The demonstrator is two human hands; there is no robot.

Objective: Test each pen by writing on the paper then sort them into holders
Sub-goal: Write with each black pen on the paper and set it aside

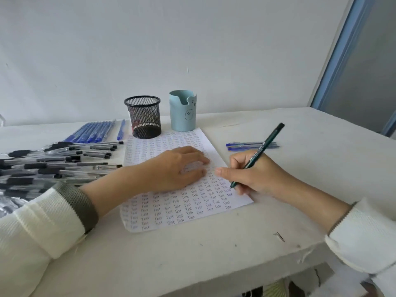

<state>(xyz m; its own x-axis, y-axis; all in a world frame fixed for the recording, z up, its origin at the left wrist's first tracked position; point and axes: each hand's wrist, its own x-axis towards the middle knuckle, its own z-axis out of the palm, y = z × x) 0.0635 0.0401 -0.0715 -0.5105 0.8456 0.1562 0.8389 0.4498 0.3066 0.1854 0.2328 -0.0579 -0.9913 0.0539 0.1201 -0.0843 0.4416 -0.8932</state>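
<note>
Right hand (255, 174) pinches a slim dark-green pen (260, 150), tip at the white paper sheet (171, 209)'s right edge, barrel slanting far-right. Left hand (173, 168), fingers straight, presses the sheet.

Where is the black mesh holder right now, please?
In the head view, the black mesh holder stands left of centre at the far edge of the paper, between the blue pens and the blue holder.

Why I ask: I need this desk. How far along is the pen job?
Done: paper nearly filled with "Test". In hand: right hand writes with a green pen, left hand steadies it. Left: sorting; mesh holder and blue holder show no pens, black pens and blue pens lie outside.
</note>
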